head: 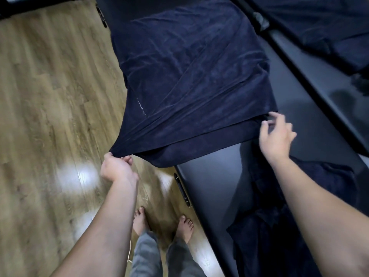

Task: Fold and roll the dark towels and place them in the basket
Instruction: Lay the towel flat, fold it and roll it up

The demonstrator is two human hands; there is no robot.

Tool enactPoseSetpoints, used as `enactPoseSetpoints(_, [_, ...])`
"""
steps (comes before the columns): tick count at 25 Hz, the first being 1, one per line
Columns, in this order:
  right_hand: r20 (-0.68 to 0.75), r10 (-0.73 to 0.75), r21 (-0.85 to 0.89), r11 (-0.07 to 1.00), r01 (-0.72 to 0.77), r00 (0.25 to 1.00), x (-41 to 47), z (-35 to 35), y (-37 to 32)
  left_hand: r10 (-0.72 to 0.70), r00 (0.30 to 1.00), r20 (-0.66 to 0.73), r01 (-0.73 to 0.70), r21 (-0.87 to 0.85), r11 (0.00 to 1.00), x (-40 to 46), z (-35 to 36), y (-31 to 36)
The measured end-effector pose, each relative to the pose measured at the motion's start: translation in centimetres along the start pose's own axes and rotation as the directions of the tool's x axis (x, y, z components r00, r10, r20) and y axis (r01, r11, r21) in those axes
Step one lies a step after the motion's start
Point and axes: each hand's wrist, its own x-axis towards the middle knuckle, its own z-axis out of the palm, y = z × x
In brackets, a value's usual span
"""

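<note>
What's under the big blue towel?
The towel lies on a dark table, with a second layer of towel peeking out beneath. Whatever else it covers is hidden.

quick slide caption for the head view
Left hand pulls a dark towel corner off the black table; right hand reaches for the other.

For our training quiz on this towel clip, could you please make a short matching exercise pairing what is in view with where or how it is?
Things:
1. left hand
2. right hand
3. spread towel
4. crumpled towel

States:
A. heaped on the table's near end, under the right forearm
B. fingers loose at the towel's near right corner
C. pinching the towel's near left corner out over the floor
D. lying doubled across the dark table

Pairs: 1-C, 2-B, 3-D, 4-A
</note>
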Motion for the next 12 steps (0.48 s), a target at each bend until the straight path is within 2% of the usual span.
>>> enactPoseSetpoints(1, [0.041, -0.067, 0.061, 0.996, 0.064, 0.997, -0.8, 0.7, -0.4, 0.003, 1.0, -0.004, -0.003, 0.003, 1.0, 0.0, 0.0, -0.2])
enactPoseSetpoints(3, [0.123, -0.064, 0.06, 0.997, 0.057, 0.99, -1.8, 2.1, -1.1, 0.018, 1.0, -0.011, -0.018, 0.004, 1.0, 0.3, -0.1, -0.4])
enactPoseSetpoints(7, [0.189, 0.053, -0.224, 0.974, -0.01, 0.98, -1.6, 3.4, -0.2, 0.065, 0.998, -0.017, -0.065, 0.012, 0.998, 0.6, 0.2, -0.4])
enactPoseSetpoints(12, [0.194, 0.1, -0.414, 0.91, -0.012, 0.976, 0.0, 2.9, -0.5, 0.066, 0.997, -0.032, -0.066, 0.02, 0.998, 1.0, 0.4, -0.7])
